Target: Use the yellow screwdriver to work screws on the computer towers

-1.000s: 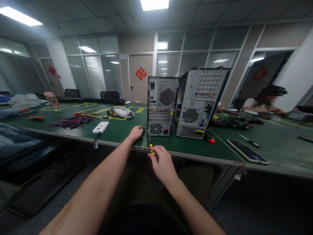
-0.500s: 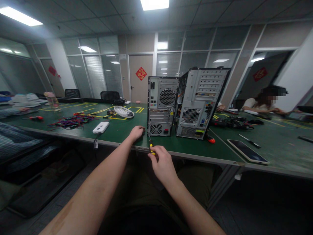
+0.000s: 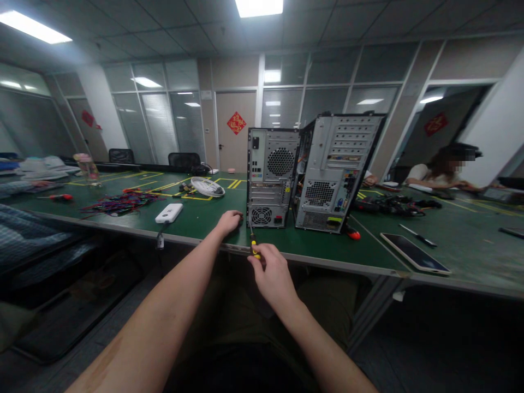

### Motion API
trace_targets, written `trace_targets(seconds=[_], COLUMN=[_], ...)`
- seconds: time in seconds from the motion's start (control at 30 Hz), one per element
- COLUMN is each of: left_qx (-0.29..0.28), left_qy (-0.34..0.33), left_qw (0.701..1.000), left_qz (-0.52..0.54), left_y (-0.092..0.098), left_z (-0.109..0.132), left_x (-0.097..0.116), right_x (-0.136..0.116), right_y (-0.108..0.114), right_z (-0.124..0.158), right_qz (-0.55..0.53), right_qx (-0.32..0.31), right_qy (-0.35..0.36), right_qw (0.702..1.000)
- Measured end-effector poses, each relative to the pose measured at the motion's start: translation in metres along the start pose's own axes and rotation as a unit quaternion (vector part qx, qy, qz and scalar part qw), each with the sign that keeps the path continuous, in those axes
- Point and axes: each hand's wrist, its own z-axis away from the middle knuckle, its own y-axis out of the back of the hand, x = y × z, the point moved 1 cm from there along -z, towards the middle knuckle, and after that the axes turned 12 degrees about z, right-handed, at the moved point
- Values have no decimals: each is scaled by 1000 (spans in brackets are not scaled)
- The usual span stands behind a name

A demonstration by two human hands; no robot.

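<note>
Between the fingers of my right hand (image 3: 273, 268) is a screwdriver (image 3: 254, 245) with a yellow and black handle. Its shaft points up and away, meeting the lower left corner of the smaller computer tower (image 3: 268, 191). That tower stands upright, its rear panel with fan grille and ports facing me. My left hand (image 3: 230, 222) rests on the table just left of the tower, fingers curled in and fingertips partly hidden; nothing shows in it. A larger computer tower (image 3: 333, 169) stands close on the right, turned at an angle with its side open.
On the green table (image 3: 196, 226) lie a white power bank (image 3: 168, 213), coloured wires (image 3: 123, 202), a white oval basket-like piece (image 3: 207, 187), a phone (image 3: 414, 253), a slim tool (image 3: 417, 236) and black cables (image 3: 393, 204). One person (image 3: 438, 172) sits at the right; another person's sleeve shows at left.
Hardly anything differs. The screwdriver handle has turned slightly in my right hand, while both towers and my left hand have stayed in place.
</note>
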Motion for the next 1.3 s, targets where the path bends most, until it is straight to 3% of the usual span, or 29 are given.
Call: trace_targets(seconds=[1.13, 1.3], left_qx=[0, -1], left_qy=[-3, 1], left_qw=[1000, 1000], left_qz=[-3, 8], left_y=[0, -1], left_z=[-3, -4], left_x=[-3, -5], right_x=[1, 2], right_y=[-2, -1], right_z=[0, 2], right_qz=[13, 57], right_qx=[-8, -11], right_qy=[15, 35], right_qw=[1000, 998])
